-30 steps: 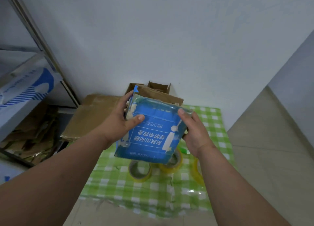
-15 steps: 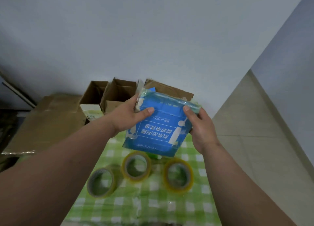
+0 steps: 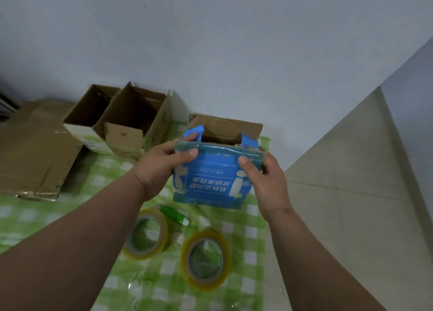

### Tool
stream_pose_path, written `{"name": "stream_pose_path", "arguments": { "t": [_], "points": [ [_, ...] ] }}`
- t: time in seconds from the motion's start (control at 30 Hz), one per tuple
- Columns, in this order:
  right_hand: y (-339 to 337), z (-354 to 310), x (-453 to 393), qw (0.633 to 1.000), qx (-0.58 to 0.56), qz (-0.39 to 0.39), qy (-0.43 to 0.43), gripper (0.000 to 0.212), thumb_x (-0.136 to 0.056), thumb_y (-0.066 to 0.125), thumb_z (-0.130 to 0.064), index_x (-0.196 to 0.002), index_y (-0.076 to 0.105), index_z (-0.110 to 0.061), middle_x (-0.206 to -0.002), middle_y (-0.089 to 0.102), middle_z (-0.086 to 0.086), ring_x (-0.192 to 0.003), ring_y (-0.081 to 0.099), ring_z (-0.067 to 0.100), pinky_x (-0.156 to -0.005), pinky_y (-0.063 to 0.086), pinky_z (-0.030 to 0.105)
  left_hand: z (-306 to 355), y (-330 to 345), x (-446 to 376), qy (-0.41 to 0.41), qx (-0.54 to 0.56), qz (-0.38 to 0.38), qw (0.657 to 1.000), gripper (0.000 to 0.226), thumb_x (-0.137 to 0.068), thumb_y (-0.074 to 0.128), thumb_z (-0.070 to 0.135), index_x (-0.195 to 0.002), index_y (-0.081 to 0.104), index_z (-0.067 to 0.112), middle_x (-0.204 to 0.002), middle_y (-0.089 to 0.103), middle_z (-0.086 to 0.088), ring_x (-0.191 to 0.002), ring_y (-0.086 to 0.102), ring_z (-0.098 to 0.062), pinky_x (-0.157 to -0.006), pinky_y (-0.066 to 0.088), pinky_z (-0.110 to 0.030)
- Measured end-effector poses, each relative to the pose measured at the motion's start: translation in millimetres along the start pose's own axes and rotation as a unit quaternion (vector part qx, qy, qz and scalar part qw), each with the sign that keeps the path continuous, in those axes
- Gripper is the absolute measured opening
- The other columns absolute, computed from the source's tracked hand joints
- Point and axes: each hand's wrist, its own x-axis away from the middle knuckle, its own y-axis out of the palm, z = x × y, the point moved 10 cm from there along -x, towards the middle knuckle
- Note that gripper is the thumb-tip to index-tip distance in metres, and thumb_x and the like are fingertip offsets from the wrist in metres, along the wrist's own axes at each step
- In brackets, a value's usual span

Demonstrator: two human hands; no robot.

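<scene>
Blue box (image 3: 210, 182) held just above desk (image 3: 28, 217), near its right edge. L hand (image 3: 161, 168) and R hand (image 3: 267, 182) grip its sides, fingers curled round, thumbs on front face. Top flaps open, only brown cardboard visible inside. 2 open cartons (image 3: 133, 123) rear-left, interiors dark, contents can't tell.

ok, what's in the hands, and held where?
A blue printed cardboard box, top open. Grip: left hand on its upper left corner, right hand on its upper right.

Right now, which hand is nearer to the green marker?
Left. The left hand is just above the green marker; the right hand, across the blue box, is farther right.
</scene>
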Motion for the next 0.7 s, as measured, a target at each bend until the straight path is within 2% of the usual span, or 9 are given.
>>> {"name": "stream_pose_path", "arguments": {
  "t": [0.13, 0.2, 0.3, 0.4, 0.47, 0.53, 0.6, 0.63, 0.7],
  "points": [
    [6, 13, -3, 1.000, 0.002, -0.023, 0.005, 0.014, -0.083, 0.076, -0.023, -0.092, 0.073, -0.033, -0.138, 0.047, -0.012, -0.111, 0.050, -0.019, -0.077, 0.047, 0.005, -27, -10, -3, -0.047, -0.061, 0.000, 0.997, 0.041, -0.068, 0.085, 0.026, -0.108, 0.075, 0.027, -0.121, 0.070, 0.007, -0.114, 0.065, -0.015, -0.103, 0.046, -0.037],
    [6, 16, -5, 0.999, 0.017, -0.027, 0.006, 0.012, -0.083, 0.076, -0.024, -0.093, 0.074, -0.029, -0.136, 0.046, -0.012, -0.107, 0.048, -0.024, -0.073, 0.044, 0.001, -29, -15, -3, -0.052, -0.096, 0.002, 0.994, 0.043, -0.069, 0.082, 0.031, -0.111, 0.073, 0.025, -0.118, 0.072, 0.004, -0.112, 0.066, -0.017, -0.104, 0.045, -0.040],
    [4, 18, -9, 0.999, 0.040, -0.028, 0.012, 0.007, -0.085, 0.074, -0.028, -0.092, 0.074, -0.028, -0.135, 0.047, -0.010, -0.111, 0.050, -0.015, -0.078, 0.045, 0.007, -25, -19, -5, -0.048, -0.096, 0.008, 0.994, 0.054, -0.066, 0.073, 0.031, -0.120, 0.066, 0.027, -0.119, 0.070, 0.007, -0.109, 0.066, -0.015, -0.092, 0.050, -0.031],
    [-2, 20, -13, 0.997, 0.069, -0.012, 0.012, 0.014, -0.087, 0.070, -0.030, -0.089, 0.076, -0.017, -0.130, 0.049, -0.007, -0.101, 0.051, -0.018, -0.083, 0.042, 0.010, -26, -28, -3, -0.056, -0.057, 0.045, 0.996, 0.063, -0.063, 0.066, 0.026, -0.126, 0.060, 0.030, -0.112, 0.072, 0.007, -0.101, 0.068, -0.010, -0.078, 0.052, -0.025],
    [-3, 20, -13, 0.997, 0.080, 0.009, 0.009, 0.014, -0.088, 0.070, -0.027, -0.090, 0.076, -0.014, -0.126, 0.050, -0.005, -0.092, 0.053, -0.016, -0.080, 0.045, 0.012, -24, -31, -1, -0.035, -0.090, 0.063, 0.993, 0.050, -0.067, 0.069, 0.022, -0.117, 0.064, 0.027, -0.116, 0.069, -0.004, -0.107, 0.065, -0.022, -0.085, 0.053, -0.036],
    [-3, 18, -14, 0.996, 0.087, 0.030, -0.001, 0.014, -0.088, 0.071, -0.023, -0.090, 0.073, -0.010, -0.123, 0.052, -0.002, -0.087, 0.055, -0.014, -0.074, 0.046, 0.008, -16, -31, 0, 0.007, -0.132, 0.073, 0.989, 0.034, -0.079, 0.075, 0.014, -0.106, 0.059, 0.026, -0.118, 0.062, -0.007, -0.106, 0.063, -0.025, -0.079, 0.056, -0.035],
    [-6, 17, -13, 0.994, 0.093, 0.048, -0.010, 0.015, -0.086, 0.072, -0.020, -0.087, 0.065, -0.006, -0.119, 0.054, 0.002, -0.094, 0.058, -0.006, -0.079, 0.046, 0.012, -8, -31, 0, 0.041, -0.163, 0.072, 0.983, 0.048, -0.082, 0.076, 0.009, -0.108, 0.048, 0.039, -0.122, 0.054, 0.006, -0.105, 0.060, -0.015, -0.067, 0.054, -0.021],
    [-7, 18, -12, 0.994, 0.096, 0.052, -0.008, 0.017, -0.085, 0.073, -0.018, -0.087, 0.060, -0.007, -0.116, 0.055, 0.003, -0.100, 0.058, 0.003, -0.085, 0.048, 0.020, -5, -31, 0, 0.050, -0.189, 0.064, 0.979, 0.063, -0.081, 0.078, 0.010, -0.115, 0.042, 0.049, -0.126, 0.048, 0.010, -0.108, 0.057, -0.010, -0.068, 0.053, -0.018],
    [-7, 20, -11, 0.995, 0.092, 0.047, 0.001, 0.027, -0.083, 0.076, -0.017, -0.095, 0.052, -0.017, -0.112, 0.057, 0.002, -0.103, 0.058, 0.012, -0.087, 0.051, 0.033, -3, -28, -2, 0.044, -0.243, 0.027, 0.969, 0.096, -0.079, 0.080, 0.012, -0.133, 0.022, 0.066, -0.138, 0.037, 0.008, -0.116, 0.053, -0.010, -0.082, 0.055, -0.026]
  ]
}}
